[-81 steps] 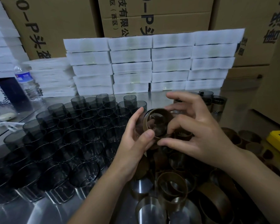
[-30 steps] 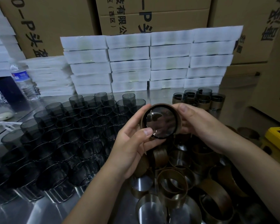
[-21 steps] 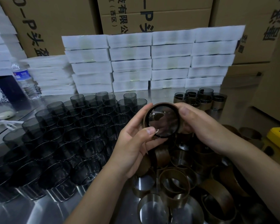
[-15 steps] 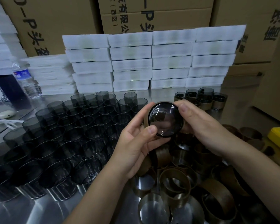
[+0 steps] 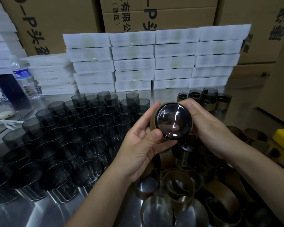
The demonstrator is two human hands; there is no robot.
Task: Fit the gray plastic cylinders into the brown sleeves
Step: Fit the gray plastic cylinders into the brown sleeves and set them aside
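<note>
- Head view: the steel worktop carries gray cylinders across its left half and loose brown sleeves at its near right.
- Above the sleeve pile, the left hand and the right hand both curl round the held sleeve.
- Inside it sits the held cylinder, glossy base toward us.
- We judge it light, thin-walled and slippery: grip the sleeve wall, not the base.

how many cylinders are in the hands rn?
1. The cylinder, seated in a sleeve, is mid-frame between the left hand and right hand, closed end facing the camera. No second one shows behind them.
</note>
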